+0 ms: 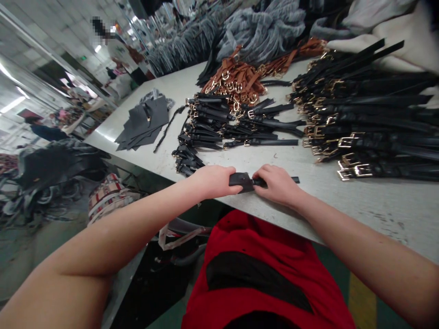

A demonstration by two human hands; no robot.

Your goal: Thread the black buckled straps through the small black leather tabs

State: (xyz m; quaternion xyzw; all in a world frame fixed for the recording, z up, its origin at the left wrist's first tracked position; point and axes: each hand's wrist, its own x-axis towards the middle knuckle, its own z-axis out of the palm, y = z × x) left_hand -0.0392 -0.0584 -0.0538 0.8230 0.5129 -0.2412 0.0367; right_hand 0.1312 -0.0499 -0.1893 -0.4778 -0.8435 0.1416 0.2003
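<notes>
At the front edge of the table [343,205], my left hand [219,180] grips a small flat black leather piece [244,182] between thumb and fingers. My right hand [274,183] is closed on a black strap [295,180] that meets the right side of the leather piece. The strap's free end sticks out past my right hand. Whether strap and leather piece are joined is hidden by the fingers. Just beyond my hands lie piles of short black straps [209,121] with gold buckles.
Brown straps with gold rings [247,82] are heaped farther back. Larger black buckled straps [377,114] fill the right side. Flat black leather sheets [144,123] lie at the far left, near a grey wrapped bundle [264,27] at the back. Another person [123,55] stands beyond.
</notes>
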